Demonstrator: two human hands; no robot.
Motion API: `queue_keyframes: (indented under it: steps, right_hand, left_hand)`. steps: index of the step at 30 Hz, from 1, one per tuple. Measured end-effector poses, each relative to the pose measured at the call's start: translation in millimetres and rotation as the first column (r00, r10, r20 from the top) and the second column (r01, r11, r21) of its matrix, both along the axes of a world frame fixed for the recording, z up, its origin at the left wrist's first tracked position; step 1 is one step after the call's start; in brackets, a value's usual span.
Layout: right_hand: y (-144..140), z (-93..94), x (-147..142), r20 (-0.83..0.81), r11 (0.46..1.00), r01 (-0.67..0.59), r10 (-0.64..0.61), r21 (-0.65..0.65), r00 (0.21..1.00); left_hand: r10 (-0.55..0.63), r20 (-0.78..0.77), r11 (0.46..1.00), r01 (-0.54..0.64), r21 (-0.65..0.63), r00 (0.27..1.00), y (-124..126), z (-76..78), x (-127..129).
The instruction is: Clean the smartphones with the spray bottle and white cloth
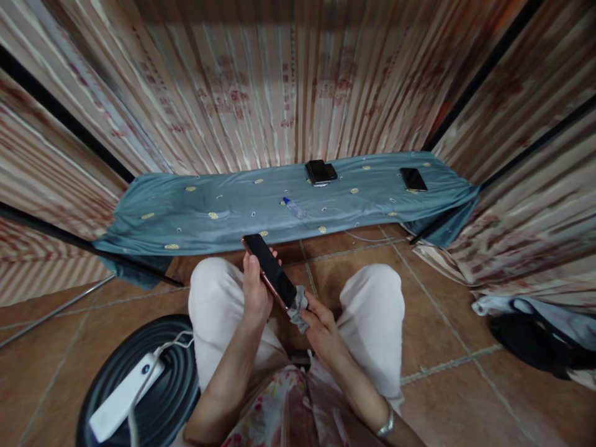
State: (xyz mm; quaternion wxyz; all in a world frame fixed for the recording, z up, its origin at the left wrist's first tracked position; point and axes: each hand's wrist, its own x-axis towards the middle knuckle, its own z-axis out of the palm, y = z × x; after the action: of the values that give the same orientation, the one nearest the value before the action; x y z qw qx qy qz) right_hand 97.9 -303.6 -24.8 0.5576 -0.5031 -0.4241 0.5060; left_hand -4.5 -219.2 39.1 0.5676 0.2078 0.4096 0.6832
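My left hand (256, 288) grips a dark smartphone (270, 268) with a copper edge, held tilted above my knees with its black screen facing up. My right hand (321, 323) pinches a small grey cloth (298, 307) against the phone's lower end. Both hands hover over my lap, between my white-trousered knees. I sit on a tiled floor facing a blue-grey cloth (223, 211) spread on the floor in front of me.
On the blue-grey cloth lie a stack of dark phones (320, 172), another phone (413, 179) at the right and a small clear bottle (293, 207). A white power strip (125, 397) rests on a dark round stool at my left. Dark fabric (535, 335) lies at right. Striped curtains surround the area.
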Motion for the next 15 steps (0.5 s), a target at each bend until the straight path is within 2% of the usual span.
queue_keyframes:
  steps: [4, 11, 13, 15]
  right_hand:
    - [-3.5, 9.7, -3.2, -0.109, 0.996, -0.045, 0.036, -0.077, 0.993]
    - [-8.7, 19.4, -1.7, -0.190, 0.987, -0.145, 0.129, -0.071, 0.973]
    - [-7.0, 21.0, -1.6, -0.166, 0.987, -0.147, 0.136, -0.058, 0.977]
    - [-4.7, 22.6, -0.9, -0.043, 0.993, -0.103, 0.101, -0.054, 0.994]
  left_hand:
    - [0.050, -0.100, 0.995, -0.041, 0.086, 0.994, 0.8, -1.5, -0.4]
    - [0.075, -0.245, 0.984, -0.033, 0.174, 0.967, -0.4, -10.9, -5.2]
    - [0.071, -0.275, 0.984, -0.023, 0.176, 0.959, -1.0, -11.8, -5.5]
    - [0.064, -0.278, 0.984, -0.014, 0.177, 0.958, -1.9, -10.3, -4.4]
